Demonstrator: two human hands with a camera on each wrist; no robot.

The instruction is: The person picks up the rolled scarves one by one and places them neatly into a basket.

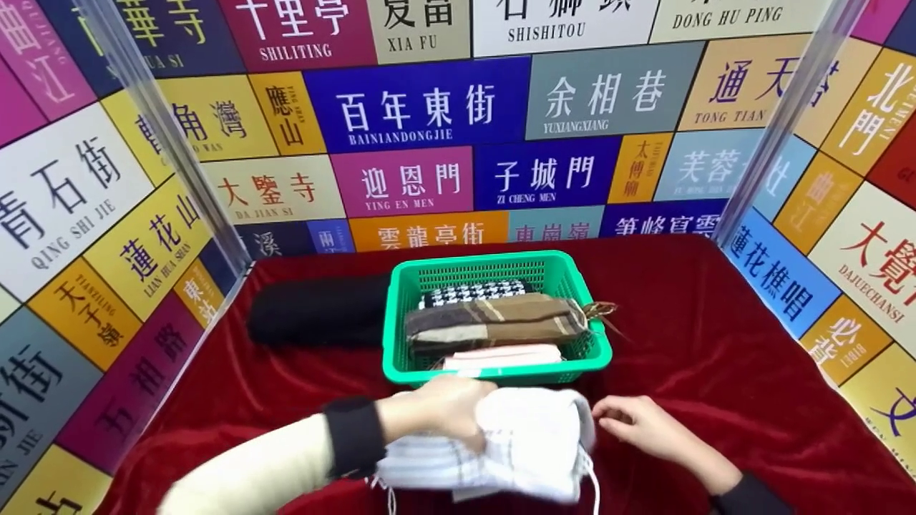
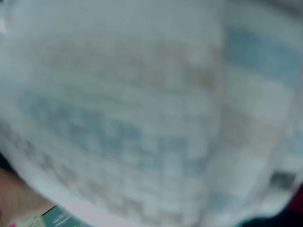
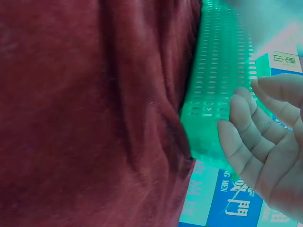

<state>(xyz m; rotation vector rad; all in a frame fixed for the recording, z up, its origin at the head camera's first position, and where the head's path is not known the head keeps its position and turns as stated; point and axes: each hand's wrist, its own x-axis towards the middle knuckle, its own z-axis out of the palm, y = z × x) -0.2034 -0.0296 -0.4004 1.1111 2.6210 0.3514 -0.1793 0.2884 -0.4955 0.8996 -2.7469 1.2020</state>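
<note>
A folded white scarf [image 1: 529, 443] with faint stripes and tasselled ends is held above the red cloth, in front of the basket. My left hand [image 1: 451, 408] grips it from its upper left, thumb across the front. Blurred, the scarf [image 2: 142, 104] nearly fills the left wrist view and shows pale blue and beige checks. My right hand [image 1: 640, 425] is just right of the scarf, apart from it, its fingers loosely bent around nothing. In the right wrist view this hand [image 3: 265, 142] appears in front of the green basket [image 3: 213, 94].
Behind the hands stands the green basket [image 1: 605, 350], holding a brown plaid scarf [image 1: 501, 318], a black-and-white patterned cloth [image 1: 476, 291] and a pale pink cloth [image 1: 501, 356]. Left of it lies a black rolled fabric [image 1: 315, 311]. A red velvet cloth [image 1: 680, 307] covers the table, with sign-printed walls around.
</note>
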